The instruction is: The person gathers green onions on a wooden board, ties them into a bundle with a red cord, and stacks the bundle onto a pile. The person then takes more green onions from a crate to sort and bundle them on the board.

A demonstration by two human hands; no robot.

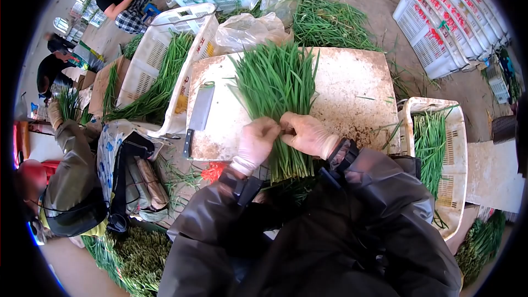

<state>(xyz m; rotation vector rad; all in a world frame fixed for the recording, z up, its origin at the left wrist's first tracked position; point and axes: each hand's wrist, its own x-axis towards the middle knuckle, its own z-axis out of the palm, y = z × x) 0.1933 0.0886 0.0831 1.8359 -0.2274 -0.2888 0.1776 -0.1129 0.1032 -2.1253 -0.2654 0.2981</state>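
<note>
A large bunch of garlic chives (275, 85) lies across the stained white board, leaf tips away from me and cut ends over the near edge. My left hand (256, 142), in a pale thin glove, rests over the bunch's left side with its fingertips pinched. My right hand (308, 135), gloved too, meets it from the right, thumb and forefinger pressed together. Both sets of fingertips almost touch above the stems; what they pinch is too small to make out. A cleaver (202, 107) with a black handle lies left on the board (357, 85). Red strips (213, 172) hang near my left wrist.
White crates holding chives stand left (144, 80) and right (461, 159) of the board. Behind it are plastic bags (250, 32) and a loose chive heap (333, 22). Stacked crates (434, 27) stand back right. A co-worker (74, 170) sits close on my left; others work farther back.
</note>
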